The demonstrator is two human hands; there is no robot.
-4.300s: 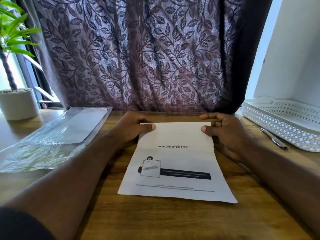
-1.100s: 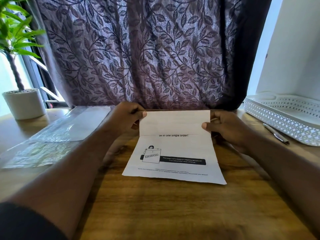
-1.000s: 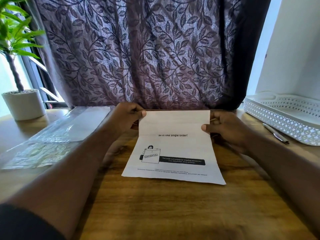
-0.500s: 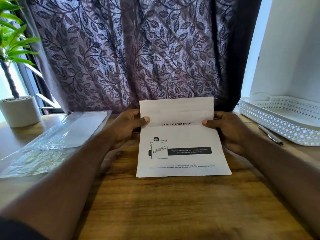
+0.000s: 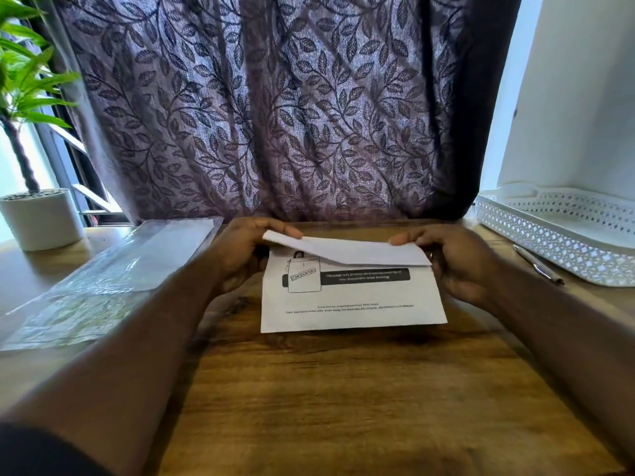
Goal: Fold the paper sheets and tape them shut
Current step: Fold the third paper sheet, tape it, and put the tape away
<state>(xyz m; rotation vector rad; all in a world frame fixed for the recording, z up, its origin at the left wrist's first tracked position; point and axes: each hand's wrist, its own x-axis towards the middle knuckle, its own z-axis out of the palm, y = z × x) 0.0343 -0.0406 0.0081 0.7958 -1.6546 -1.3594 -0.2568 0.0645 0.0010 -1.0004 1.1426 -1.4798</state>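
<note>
Paper sheet (image 5: 350,304), its top flap bent forward over the printed side, is pinched at both upper corners by the left hand (image 5: 240,255) and the right hand (image 5: 457,262) over the wooden table (image 5: 343,389), flanked by a plastic bag (image 5: 113,269) on the left and a pen (image 5: 537,266) beside a white tray (image 5: 556,242) on the right.

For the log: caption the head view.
Left hand and right hand pinch the bent-over flap of a white printed paper sheet.
</note>
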